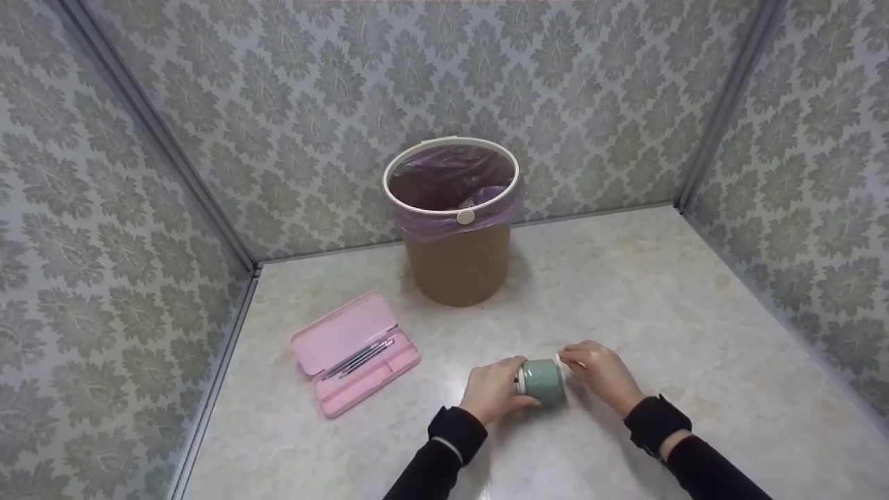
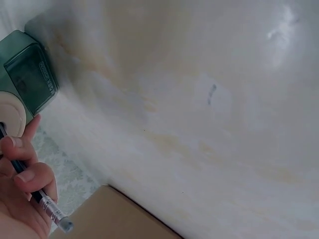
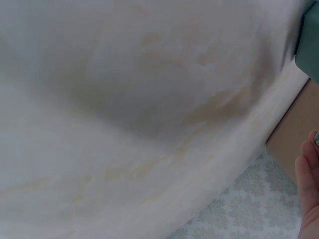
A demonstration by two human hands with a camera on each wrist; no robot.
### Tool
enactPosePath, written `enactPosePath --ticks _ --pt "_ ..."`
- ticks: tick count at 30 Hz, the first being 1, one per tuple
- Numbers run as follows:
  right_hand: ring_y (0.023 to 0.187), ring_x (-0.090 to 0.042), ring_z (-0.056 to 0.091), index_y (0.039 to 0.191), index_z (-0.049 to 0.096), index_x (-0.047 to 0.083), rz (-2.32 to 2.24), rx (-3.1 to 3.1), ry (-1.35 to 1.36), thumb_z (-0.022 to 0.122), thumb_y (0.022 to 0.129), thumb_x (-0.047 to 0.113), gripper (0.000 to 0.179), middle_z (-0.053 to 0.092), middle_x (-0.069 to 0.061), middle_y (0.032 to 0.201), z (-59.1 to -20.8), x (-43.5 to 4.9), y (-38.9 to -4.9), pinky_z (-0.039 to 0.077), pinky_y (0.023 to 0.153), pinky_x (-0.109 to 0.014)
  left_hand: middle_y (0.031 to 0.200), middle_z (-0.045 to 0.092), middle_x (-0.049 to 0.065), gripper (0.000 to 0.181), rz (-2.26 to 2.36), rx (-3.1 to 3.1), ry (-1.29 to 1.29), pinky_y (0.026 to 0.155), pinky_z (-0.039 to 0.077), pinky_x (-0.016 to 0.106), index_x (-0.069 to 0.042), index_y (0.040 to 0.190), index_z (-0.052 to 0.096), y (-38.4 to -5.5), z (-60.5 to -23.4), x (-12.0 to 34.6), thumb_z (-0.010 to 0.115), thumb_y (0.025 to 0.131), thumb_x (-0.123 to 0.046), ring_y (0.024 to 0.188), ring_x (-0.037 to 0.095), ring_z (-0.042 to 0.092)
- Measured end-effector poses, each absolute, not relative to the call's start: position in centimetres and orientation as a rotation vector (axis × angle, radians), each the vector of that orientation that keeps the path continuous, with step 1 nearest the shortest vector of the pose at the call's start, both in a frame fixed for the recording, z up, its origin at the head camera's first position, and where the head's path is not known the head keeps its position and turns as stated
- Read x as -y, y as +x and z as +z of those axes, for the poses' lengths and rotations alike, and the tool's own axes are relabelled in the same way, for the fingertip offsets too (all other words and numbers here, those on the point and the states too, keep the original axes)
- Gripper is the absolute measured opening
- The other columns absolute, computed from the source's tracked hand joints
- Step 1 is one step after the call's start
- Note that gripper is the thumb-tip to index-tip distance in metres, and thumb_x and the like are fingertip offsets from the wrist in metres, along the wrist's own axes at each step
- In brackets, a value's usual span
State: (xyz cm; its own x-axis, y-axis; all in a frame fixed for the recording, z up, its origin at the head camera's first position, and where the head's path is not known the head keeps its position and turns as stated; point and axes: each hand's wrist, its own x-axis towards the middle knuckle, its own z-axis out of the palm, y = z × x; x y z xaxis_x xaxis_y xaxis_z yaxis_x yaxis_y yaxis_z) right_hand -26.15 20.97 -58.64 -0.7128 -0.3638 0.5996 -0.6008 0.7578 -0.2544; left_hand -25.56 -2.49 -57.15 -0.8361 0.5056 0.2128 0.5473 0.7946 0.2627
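A green pencil sharpener (image 1: 543, 380) lies over the table between my two hands. My left hand (image 1: 492, 393) grips its left end, thumb and forefinger reaching along the body. In the left wrist view a dark pencil (image 2: 50, 208) points into the sharpener's round cream front (image 2: 12, 113). Curled fingers of that hand hold the pencil, its silvery end sticking out past them. At the sharpener's other end, my right hand (image 1: 603, 371) pinches the small pale crank handle (image 1: 559, 358). Only part of this hand shows in the right wrist view, at the right edge.
An open pink pencil case (image 1: 347, 332) with several pencils (image 1: 360, 357) lies to the left. Behind stands a brown bin (image 1: 458, 267) with a white rim and a purple bag liner (image 1: 451, 226). Patterned wall panels (image 1: 444, 69) enclose the pale table (image 1: 625, 278).
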Motion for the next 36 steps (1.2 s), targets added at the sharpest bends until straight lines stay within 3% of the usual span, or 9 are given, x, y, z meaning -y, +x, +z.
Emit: enactPosePath --ticks 14,25,36 --pt "0.084 -0.023 0.073 0.097 0.081 0.006 0.675 2.584 0.662 0.076 0.086 -0.001 0.014 0.079 -0.007 0.091 -60.4 -20.9 -25.2 0.061 0.076 -0.037 0.097 0.076 -0.007 0.055 -0.466 2.842 -0.845 0.063 0.052 0.024 -0.02 0.113 0.066 -25.5 -57.1 2.5 0.086 0.075 -0.054 0.08 0.007 0.069" --pt "0.083 -0.021 0.074 0.088 0.08 0.01 0.739 2.668 0.633 0.076 0.084 -0.002 0.013 0.08 -0.004 0.089 -60.8 -20.9 -23.6 0.061 0.077 -0.037 0.099 0.076 -0.008 0.054 -0.505 2.849 -0.826 0.067 0.054 0.024 -0.02 0.113 0.066 -25.4 -57.3 2.4 0.086 0.075 -0.053 0.083 0.007 0.07" --pt "0.073 -0.017 0.072 0.083 0.079 0.01 0.678 2.728 0.739 0.077 0.085 0.001 0.01 0.078 -0.001 0.079 -59.1 -20.9 -22.8 0.059 0.068 -0.033 0.102 0.076 -0.006 0.056 -0.54 2.89 -0.806 0.068 0.054 0.027 -0.019 0.118 0.066 -25.4 -57.1 2.5 0.086 0.076 -0.052 0.084 0.01 0.07"
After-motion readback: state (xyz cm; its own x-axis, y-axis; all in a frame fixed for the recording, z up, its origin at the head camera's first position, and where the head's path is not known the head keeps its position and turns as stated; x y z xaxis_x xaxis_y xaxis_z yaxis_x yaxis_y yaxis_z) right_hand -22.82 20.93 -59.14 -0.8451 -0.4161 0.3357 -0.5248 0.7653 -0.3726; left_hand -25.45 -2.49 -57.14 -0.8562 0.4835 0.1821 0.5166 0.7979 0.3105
